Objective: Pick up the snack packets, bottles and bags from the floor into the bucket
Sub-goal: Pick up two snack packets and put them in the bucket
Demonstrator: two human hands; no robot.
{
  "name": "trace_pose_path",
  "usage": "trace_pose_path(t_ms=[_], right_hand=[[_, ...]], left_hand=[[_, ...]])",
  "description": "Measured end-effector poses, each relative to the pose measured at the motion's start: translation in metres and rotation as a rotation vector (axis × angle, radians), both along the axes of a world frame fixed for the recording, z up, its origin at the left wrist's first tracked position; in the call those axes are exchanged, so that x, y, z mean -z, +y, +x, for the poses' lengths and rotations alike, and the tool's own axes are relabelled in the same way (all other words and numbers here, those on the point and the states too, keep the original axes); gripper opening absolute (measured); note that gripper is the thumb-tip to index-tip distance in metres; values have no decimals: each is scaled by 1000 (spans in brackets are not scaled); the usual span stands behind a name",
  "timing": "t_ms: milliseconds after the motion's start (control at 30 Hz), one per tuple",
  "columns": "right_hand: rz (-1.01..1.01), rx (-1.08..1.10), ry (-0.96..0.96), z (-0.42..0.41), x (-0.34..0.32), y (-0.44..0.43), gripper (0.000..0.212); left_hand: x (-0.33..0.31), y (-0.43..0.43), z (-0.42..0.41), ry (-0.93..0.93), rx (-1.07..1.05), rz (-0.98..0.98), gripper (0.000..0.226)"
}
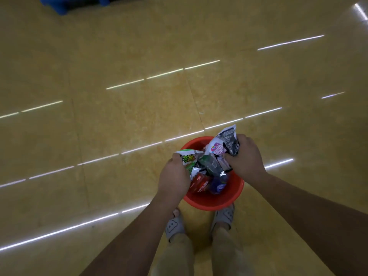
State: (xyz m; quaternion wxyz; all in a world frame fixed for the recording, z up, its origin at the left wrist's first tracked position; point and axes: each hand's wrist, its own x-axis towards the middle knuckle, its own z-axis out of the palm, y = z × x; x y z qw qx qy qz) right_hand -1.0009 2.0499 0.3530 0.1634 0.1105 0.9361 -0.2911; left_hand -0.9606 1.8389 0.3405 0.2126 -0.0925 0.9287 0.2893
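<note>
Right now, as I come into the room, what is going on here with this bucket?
A person stands over a red bucket on the tiled floor. The left hand grips a green packet, and the right hand grips a black and silver packet. Both packets are at the bucket's mouth. A red packet and other wrappers already lie inside.

Red bucket [211,202], green packet [188,157], yellow floor [139,56].
</note>
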Motion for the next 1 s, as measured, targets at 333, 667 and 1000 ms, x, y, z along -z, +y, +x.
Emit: trace_pose_path(t_ms=[333,667,1000], right_hand=[[122,-355,102,-32,146,-5,41],[11,-462,112,-38,217,-11,36],[10,-643,283,-47,243,-17,35]], left_hand=[[153,40,32,44,-240,-12,32],[217,73,49,-29,-296,-13,54],[249,92,55,-427,-139,-91,80]])
